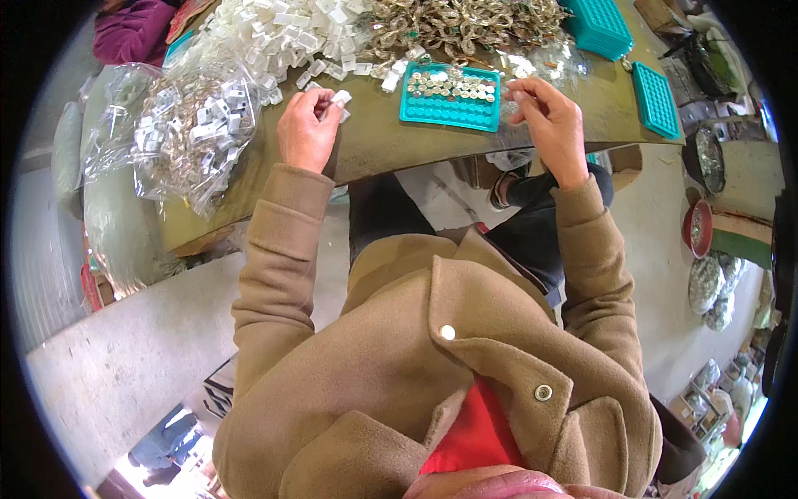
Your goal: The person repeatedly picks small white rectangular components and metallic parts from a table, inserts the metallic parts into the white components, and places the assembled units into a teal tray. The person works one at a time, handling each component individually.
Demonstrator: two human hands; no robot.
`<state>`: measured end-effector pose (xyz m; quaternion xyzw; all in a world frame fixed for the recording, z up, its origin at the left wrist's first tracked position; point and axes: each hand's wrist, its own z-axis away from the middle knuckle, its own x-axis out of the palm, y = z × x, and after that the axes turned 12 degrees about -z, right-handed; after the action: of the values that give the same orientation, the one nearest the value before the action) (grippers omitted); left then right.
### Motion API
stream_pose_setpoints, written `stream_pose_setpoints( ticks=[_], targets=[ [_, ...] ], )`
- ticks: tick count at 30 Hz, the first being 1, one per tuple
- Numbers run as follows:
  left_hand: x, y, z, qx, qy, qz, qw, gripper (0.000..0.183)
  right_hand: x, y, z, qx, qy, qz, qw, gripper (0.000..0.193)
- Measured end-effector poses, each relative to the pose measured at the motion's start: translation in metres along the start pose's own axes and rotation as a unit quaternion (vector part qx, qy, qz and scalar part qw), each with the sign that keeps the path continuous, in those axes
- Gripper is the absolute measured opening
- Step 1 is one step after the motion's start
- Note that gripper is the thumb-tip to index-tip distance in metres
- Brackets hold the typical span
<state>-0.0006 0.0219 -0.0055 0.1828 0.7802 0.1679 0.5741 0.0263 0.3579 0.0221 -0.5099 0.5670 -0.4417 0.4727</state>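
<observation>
My left hand (307,131) is over the table near the heap of white parts, thumb and fingers pinched on a small white plastic piece (342,97). On the other side, my right hand (549,129) is just right of a teal tray (449,125), its thumb and fingertips drawn together. Whatever they may hold is too small to make out. The tray has rows of round pockets; small round silvery pieces (453,86) fill the far rows, while the near rows show bare teal.
White plastic pieces (274,37) and clear-and-gold parts (465,29) are heaped along the far side. A clear bag of parts (195,129) lies at left. Stacked teal trays (600,29) and a single teal tray (656,100) are at right. The table's near edge (399,169) curves before me.
</observation>
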Motion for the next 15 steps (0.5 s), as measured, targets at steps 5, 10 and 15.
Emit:
stream_pose_setpoints(
  ticks=[5, 10, 15],
  targets=[
    [0.010, 0.008, 0.010, -0.056, 0.053, 0.172, 0.982, 0.011, 0.026, 0.000, -0.028, -0.071, -0.025, 0.153, 0.985, 0.016],
    [0.005, 0.012, 0.020, -0.015, 0.106, 0.209, 0.972, 0.011, 0.052, 0.000, -0.042, -0.124, -0.063, 0.402, 0.905, 0.021],
    [0.000, -0.003, 0.020, -0.017, 0.136, 0.132, 0.982, 0.015, 0.059, 0.008, -0.053, -0.124, -0.047, 0.411, 0.902, 0.016]
  ],
)
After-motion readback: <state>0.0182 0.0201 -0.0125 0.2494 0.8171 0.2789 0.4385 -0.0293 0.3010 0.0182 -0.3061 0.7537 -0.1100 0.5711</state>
